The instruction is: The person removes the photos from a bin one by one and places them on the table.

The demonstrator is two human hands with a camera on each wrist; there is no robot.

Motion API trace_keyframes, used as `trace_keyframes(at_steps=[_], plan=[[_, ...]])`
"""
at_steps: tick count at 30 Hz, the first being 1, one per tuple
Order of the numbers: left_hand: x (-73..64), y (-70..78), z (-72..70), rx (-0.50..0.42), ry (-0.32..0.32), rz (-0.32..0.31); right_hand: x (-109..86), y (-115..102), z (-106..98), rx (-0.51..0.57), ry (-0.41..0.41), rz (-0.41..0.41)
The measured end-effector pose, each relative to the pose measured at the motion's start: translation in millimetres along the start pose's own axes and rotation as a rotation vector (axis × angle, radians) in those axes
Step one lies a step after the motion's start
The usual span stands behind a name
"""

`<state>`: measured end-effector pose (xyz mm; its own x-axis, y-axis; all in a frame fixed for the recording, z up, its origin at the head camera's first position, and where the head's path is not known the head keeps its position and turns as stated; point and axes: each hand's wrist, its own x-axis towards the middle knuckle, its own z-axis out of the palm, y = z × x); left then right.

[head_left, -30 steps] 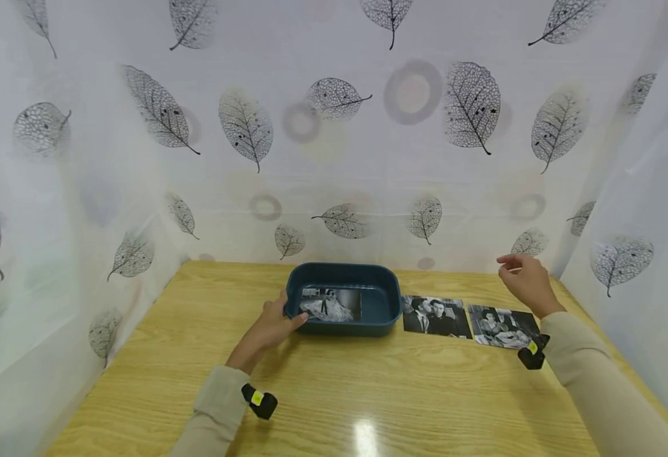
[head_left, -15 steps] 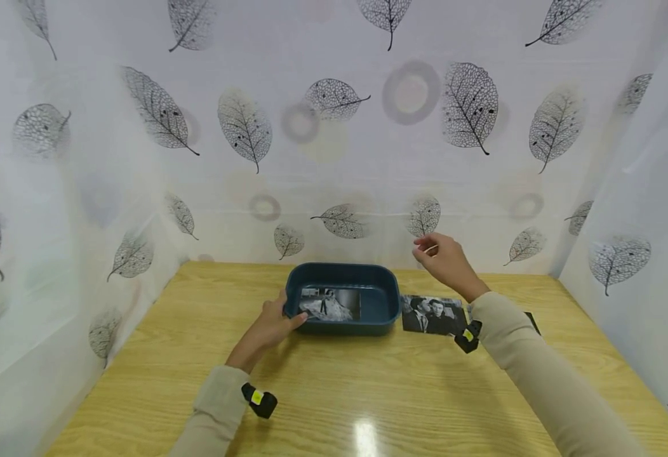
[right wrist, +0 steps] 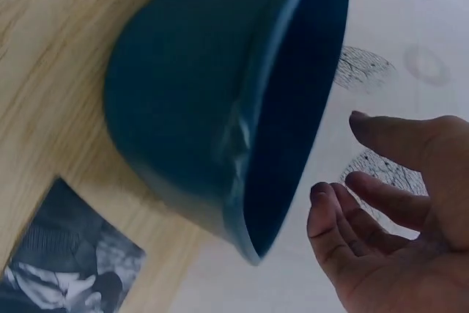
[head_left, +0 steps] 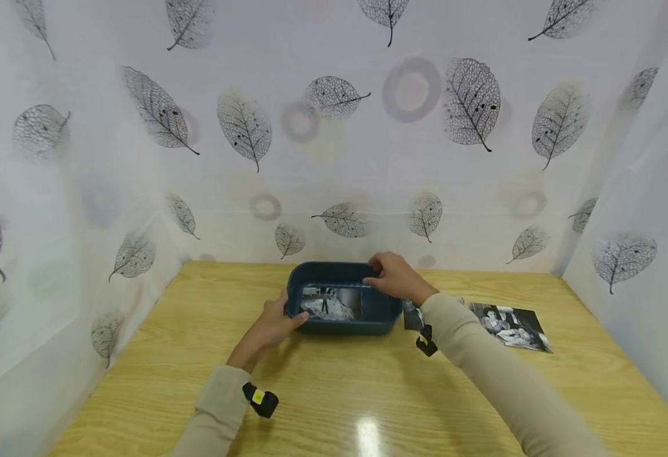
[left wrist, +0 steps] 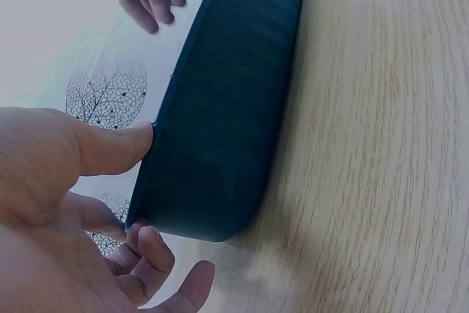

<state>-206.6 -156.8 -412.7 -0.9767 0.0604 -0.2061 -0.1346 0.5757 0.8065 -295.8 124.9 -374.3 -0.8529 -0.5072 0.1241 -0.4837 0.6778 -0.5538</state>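
A dark blue plastic bin (head_left: pixel 345 328) stands on the wooden table, with a black-and-white photo (head_left: pixel 331 304) lying flat inside. My left hand (head_left: pixel 270 325) grips the bin's left end; in the left wrist view the thumb (left wrist: pixel 121 148) presses the rim and the fingers bend round the corner. Over the bin's right end is my right hand (head_left: pixel 394 278). The right wrist view shows its fingers (right wrist: pixel 366 232) loosely bent beside the rim, holding nothing. A second photo (head_left: pixel 414 316) lies just right of the bin, partly hidden by the right forearm.
A third black-and-white photo (head_left: pixel 514 327) lies farther right on the table (head_left: pixel 322 393). Behind the table and along both sides hangs a white curtain (head_left: pixel 345 165) with a leaf print. The bin stands near the table's back edge.
My right hand has moved left and down, from above the right-hand photo to the bin's right end. The right-hand photo shows again beyond the sleeve. My left hand keeps its grip on the bin.
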Motion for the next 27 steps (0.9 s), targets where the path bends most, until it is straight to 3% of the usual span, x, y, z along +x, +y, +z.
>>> trace_keyframes(at_steps=[7, 13, 20, 27], plan=[[1.4, -0.5, -0.9, 0.004, -0.001, 0.004, 14.8, -3, 23, -0.087, -0.089, 0.008], [0.1, -0.5, -0.6, -0.004, -0.007, -0.001, 22.1, -4, 39, -0.132, -0.160, 0.109], [-0.4, -1.1, -0.2, -0.020, -0.008, -0.003, 25.6, -6, 54, -0.161, -0.183, 0.242], [1.6, -1.3, 1.3, -0.014, 0.001, 0.002, 27.4, -5, 61, -0.194, -0.192, 0.280]])
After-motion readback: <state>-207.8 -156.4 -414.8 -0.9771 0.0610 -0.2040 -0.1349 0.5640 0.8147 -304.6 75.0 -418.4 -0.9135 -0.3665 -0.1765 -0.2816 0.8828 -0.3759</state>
